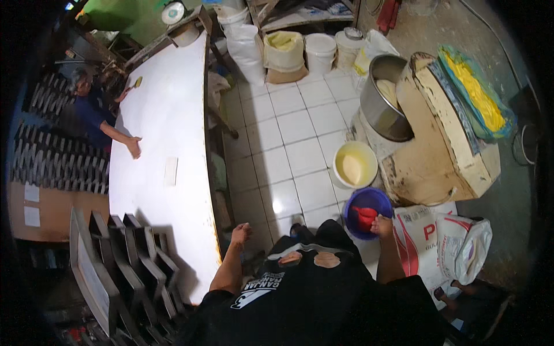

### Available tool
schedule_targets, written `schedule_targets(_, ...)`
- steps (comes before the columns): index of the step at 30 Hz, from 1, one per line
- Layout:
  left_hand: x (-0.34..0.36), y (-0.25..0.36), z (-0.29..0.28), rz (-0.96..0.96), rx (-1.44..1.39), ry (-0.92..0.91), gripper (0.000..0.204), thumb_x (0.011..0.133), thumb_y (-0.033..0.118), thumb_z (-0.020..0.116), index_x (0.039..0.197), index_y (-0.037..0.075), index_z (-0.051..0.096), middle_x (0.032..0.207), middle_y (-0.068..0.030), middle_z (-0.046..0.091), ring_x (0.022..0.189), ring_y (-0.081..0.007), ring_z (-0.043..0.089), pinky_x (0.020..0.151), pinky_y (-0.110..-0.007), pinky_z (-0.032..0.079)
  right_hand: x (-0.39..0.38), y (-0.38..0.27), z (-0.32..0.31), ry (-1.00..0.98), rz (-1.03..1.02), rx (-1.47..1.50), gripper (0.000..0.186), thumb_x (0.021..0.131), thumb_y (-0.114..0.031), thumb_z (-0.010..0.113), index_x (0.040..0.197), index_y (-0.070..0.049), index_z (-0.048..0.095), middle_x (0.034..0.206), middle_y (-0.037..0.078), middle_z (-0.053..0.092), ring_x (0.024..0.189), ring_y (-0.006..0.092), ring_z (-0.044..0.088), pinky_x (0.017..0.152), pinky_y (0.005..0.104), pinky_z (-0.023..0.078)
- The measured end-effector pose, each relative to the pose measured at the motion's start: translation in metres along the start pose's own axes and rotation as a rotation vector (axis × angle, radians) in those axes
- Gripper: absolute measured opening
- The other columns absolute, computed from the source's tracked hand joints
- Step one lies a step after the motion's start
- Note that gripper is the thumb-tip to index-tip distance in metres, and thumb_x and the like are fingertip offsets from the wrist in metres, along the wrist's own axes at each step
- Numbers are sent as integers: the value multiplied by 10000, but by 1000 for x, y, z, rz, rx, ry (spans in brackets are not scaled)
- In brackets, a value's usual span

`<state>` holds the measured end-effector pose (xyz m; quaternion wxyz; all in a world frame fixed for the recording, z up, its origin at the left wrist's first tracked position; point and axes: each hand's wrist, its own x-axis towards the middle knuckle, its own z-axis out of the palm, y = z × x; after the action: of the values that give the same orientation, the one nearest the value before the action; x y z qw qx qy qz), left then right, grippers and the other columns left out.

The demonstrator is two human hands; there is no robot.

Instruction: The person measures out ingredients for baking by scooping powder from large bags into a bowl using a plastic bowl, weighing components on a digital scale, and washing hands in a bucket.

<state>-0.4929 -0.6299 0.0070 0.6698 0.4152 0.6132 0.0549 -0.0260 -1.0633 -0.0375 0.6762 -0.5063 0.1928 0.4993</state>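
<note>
Noted left hand [241, 233] at seven o'clock with fingers loosely curled, seemingly empty. Found right hand [381, 226] at four with bent fingers over blue bucket [372, 196]; could not tell grip. Saw red scoop [363, 217] inside, not lifted out; pale tub [356, 149] at three, untouched.

Here's your black shirt [314, 294] splashed with white print, and look, a bright red scoop [365, 217] against a deep blue-purple bucket [369, 196]! White floor tiles [271, 164] give you a dark-lined grid; there's a white sack [418, 254] banded red, a white tabletop [167, 109], and vivid yellow in a blue-green bag [508, 118].
</note>
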Motion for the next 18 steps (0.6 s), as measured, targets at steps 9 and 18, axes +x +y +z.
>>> schedule_targets(9, 144, 138, 35, 133, 56, -116, 334, 876, 349, 566, 1026, 52, 587, 832, -48, 609, 738, -159, 593, 650, -307, 476, 95, -26, 40, 341, 42, -1703, 386, 793, -347, 585, 1090, -100, 595, 875, 94, 656, 819, 310, 641, 728, 435, 514)
schedule_targets(18, 267, 278, -9, 393, 732, 266, 438, 926, 401, 448, 1187, 51, 491, 1038, -128, 601, 929, -288, 597, 732, -442, 488, 326, -232, 370, -41, -474, -1255, 597, 766, -256, 672, 1251, 0, 438, 1124, 186, 547, 1004, 271, 554, 944, 355, 416)
